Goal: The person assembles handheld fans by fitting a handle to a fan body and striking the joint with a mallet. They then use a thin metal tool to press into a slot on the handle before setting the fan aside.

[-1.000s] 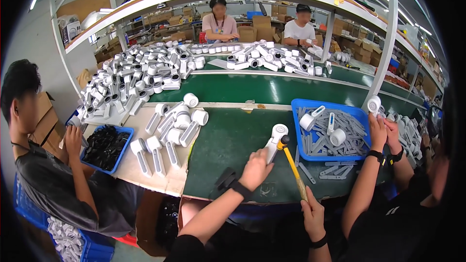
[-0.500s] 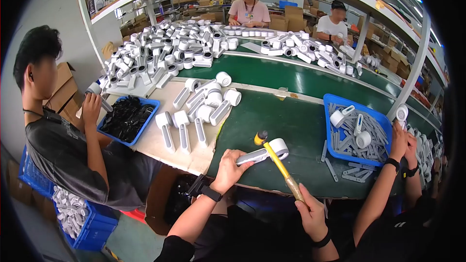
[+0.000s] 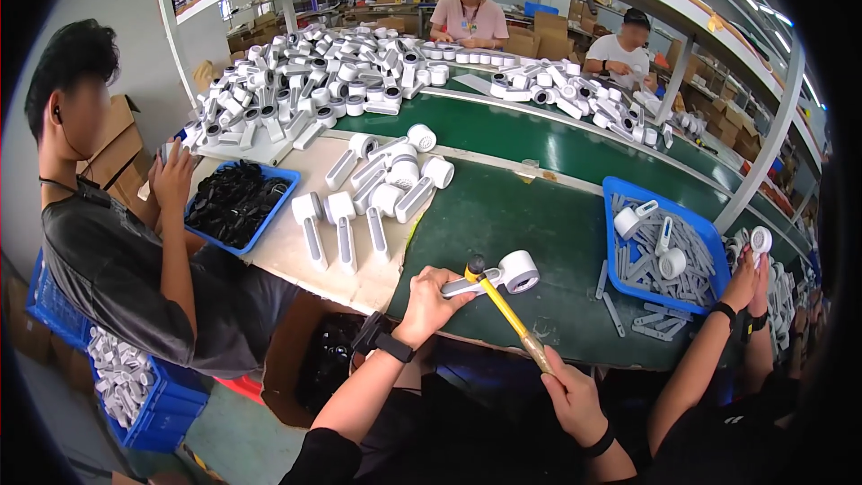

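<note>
My left hand [image 3: 429,307] is closed round the handle end of a white handheld device [image 3: 518,272]. The device has a drum-shaped round head and a grey strip along its handle, and it lies on the green table with the head pointing right. In my right hand [image 3: 576,397] is a small hammer [image 3: 505,312] with a yellow shaft, a worn grip and a black-and-yellow head. The hammer's head is over the device's handle, close to my left fingers; whether the two touch I cannot tell.
Several similar devices [image 3: 344,230] lie on a beige mat left of my hands. A blue tray [image 3: 620,283] of grey strips is at right. A co-worker sits left by a blue tray [image 3: 292,181] of black parts. Another co-worker's hands [image 3: 747,281] hold a device at right.
The hammer's head has come down nearer the device's handle. The device has tilted, so the dark round opening in its head shows more. The left co-worker's hands have risen slightly.
</note>
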The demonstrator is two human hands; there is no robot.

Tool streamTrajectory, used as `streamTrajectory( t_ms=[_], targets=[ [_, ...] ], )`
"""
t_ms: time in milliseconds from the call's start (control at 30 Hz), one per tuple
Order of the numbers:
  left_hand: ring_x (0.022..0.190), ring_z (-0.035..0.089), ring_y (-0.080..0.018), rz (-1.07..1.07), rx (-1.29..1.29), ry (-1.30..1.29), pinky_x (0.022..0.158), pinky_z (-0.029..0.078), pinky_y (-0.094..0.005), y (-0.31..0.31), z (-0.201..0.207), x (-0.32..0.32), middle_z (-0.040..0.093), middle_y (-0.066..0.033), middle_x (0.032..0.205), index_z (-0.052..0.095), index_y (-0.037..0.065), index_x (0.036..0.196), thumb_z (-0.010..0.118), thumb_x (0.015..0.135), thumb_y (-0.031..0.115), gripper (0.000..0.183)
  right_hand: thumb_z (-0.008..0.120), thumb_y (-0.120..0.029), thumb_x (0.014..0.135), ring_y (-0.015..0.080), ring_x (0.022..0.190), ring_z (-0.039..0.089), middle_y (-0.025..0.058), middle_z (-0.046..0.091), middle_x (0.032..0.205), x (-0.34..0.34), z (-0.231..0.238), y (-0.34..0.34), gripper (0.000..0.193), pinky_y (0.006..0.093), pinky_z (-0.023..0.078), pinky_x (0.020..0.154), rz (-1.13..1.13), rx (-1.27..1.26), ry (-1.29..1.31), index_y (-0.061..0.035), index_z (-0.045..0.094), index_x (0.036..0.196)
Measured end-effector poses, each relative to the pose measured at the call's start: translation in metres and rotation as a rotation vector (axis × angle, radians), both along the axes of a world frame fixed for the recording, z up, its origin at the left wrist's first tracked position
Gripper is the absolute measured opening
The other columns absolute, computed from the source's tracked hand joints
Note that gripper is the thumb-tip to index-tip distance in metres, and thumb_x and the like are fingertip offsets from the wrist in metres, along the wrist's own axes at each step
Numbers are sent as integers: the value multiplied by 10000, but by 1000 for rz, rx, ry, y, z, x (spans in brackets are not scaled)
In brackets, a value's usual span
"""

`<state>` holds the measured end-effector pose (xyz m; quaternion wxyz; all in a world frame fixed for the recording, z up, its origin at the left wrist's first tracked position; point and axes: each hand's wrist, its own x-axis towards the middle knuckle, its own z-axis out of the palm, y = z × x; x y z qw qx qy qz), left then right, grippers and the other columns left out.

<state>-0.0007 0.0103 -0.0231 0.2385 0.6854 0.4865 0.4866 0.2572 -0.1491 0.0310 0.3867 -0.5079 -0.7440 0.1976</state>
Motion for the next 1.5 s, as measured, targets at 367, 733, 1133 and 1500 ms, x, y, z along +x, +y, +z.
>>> streamTrajectory(
  t_ms=[367, 733, 1133, 1500],
  targets=[
    [953, 597, -256, 20, -38, 32, 877, 487, -371, -12, -8, -26, 700, -80, 964, 722, 36, 958, 868, 737, 198, 310, 614, -22, 927, 225, 901, 681, 200, 686, 1036, -4, 23, -4, 442, 297, 504, 825, 12, -171, -5, 53, 545, 1356],
    [872, 597, -233, 53, 14, 105, 816, 486, -380, -11, -7, -27, 695, -39, 833, 755, 79, 941, 865, 716, 233, 294, 639, -33, 917, 262, 650, 579, 141, 580, 774, -16, 15, 1, 466, 335, 473, 636, 84, 126, 84, -14, 555, 1375],
    [919, 580, -232, 116, 1, 152, 871, 421, -376, -14, -14, -26, 698, -28, 876, 750, 88, 945, 859, 727, 283, 312, 618, -15, 921, 243, 639, 591, 153, 558, 749, -16, 12, -4, 444, 328, 471, 620, 123, -85, -112, 32, 552, 1358],
    [914, 583, -225, 100, 2, 172, 888, 447, -368, -11, -6, -22, 704, -36, 889, 752, 78, 964, 861, 737, 266, 315, 577, -10, 947, 131, 729, 567, 126, 644, 864, 6, -7, -1, 437, 256, 473, 705, -27, -57, -2, 47, 528, 1378]
  ],
)
